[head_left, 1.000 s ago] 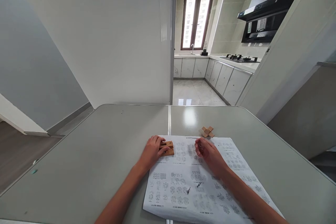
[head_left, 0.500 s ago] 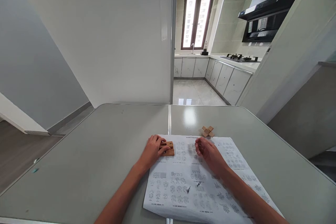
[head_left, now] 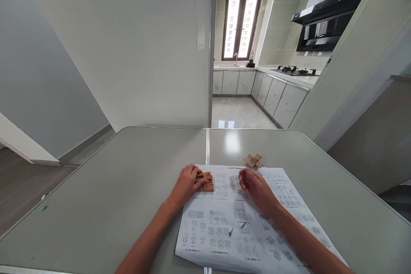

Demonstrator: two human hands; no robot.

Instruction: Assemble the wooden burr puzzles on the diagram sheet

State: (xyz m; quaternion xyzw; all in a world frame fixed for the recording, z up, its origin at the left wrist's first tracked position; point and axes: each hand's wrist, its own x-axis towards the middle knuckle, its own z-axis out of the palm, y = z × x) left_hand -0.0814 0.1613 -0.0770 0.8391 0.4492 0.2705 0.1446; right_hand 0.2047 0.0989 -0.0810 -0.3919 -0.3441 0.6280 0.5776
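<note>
A white printed sheet [head_left: 244, 222] of small puzzle diagrams lies on the grey table [head_left: 105, 197]. My left hand [head_left: 187, 185] rests at the sheet's upper left corner, fingers curled onto a few flat wooden puzzle pieces [head_left: 205, 181] lying side by side. My right hand [head_left: 253, 186] lies on the sheet a little to the right, fingers loosely curled, and nothing shows in it. Just beyond the sheet's far edge sits a small assembled wooden cross puzzle [head_left: 254, 161], apart from both hands.
The table has a metal seam [head_left: 207, 147] down its middle and a small green speck [head_left: 43, 208] near its left edge. A white wall stands behind the table, and a doorway opens onto a kitchen with cabinets [head_left: 276, 94] and a window.
The wooden pieces under my left fingers have shifted slightly, one now sitting a bit askew. My right hand has barely moved.
</note>
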